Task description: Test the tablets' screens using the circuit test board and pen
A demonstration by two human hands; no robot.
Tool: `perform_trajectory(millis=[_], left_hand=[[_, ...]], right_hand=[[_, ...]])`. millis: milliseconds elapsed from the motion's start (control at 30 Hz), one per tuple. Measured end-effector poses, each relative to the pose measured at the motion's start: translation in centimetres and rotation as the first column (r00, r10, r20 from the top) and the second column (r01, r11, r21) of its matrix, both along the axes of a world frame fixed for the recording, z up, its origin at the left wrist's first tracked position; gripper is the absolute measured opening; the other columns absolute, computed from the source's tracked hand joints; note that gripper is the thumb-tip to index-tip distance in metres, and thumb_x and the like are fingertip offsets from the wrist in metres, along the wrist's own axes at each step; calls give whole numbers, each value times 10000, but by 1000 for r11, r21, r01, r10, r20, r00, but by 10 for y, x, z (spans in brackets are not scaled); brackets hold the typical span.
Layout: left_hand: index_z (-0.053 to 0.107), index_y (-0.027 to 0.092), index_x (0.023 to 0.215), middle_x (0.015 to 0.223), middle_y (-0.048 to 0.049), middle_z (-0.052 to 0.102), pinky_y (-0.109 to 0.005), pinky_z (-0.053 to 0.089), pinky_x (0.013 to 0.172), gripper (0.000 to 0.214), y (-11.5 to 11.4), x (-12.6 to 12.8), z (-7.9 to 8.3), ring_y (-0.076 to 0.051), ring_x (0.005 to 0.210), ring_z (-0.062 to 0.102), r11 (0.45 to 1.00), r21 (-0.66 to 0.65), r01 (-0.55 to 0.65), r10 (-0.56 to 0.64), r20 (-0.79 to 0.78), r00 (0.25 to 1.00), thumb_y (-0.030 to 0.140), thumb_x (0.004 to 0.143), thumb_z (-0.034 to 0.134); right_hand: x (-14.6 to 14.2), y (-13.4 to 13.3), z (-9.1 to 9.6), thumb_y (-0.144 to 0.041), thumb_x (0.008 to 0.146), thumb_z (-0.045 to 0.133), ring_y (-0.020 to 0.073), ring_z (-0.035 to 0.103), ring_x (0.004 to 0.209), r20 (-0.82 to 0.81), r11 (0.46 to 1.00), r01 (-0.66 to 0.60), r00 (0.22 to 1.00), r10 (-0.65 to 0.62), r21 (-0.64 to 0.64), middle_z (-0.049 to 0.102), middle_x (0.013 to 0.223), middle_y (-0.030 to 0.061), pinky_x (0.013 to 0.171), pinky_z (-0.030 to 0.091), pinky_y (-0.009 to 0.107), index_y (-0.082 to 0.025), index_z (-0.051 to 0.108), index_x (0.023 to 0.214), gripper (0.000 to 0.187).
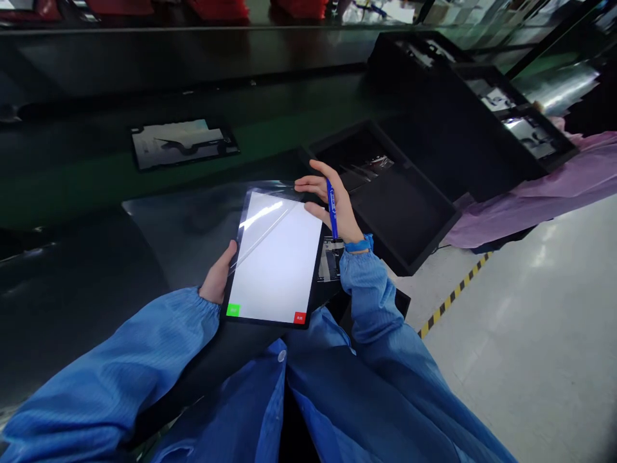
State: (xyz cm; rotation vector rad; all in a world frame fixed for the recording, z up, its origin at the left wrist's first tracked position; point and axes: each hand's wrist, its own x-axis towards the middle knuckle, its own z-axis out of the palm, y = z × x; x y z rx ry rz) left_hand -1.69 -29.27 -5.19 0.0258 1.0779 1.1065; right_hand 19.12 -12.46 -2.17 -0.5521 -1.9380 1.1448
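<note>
The left hand is grasping a flat, rectangular, black-framed tablet by its lower left edge, with the fingers hidden behind the frame. The tablet is being held above a dark, glossy desk, and its smooth white screen is showing a green button at the lower left corner and a red button at the lower right. A clear plastic film is lying over the screen and catching the light. The right hand is partly open, holding a slim blue pen upright in its grip while its extended fingers are reaching just beside the tablet's upper right corner. Beyond the hand, an open black foam tray is resting on the desk, and a flat dark-framed panel is lying farther off.
</note>
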Motion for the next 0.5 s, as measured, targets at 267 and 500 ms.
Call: perform_trajectory(millis=[267, 500], left_hand=[[660, 102, 1278, 812, -110, 778, -319, 644, 682, 476, 3, 0, 22, -248, 676, 760, 995, -92, -26, 39, 141, 989, 395, 1043, 369], [605, 180, 1360, 797, -77, 780, -349, 651, 692, 449, 5, -1, 26, -264, 743, 770, 990, -143, 10, 10, 139, 990, 386, 1043, 363]], right_hand=[[-22, 18, -31, -724, 892, 510, 220, 686, 1128, -99, 963, 55, 991, -84, -265, 701, 1209, 89, 1080, 515, 443, -223, 451, 1350, 682], [-22, 24, -41, -743, 897, 464, 212, 697, 1128, -23, 935, 79, 995, -93, -347, 719, 1184, 92, 1086, 511, 431, -210, 461, 1346, 697]])
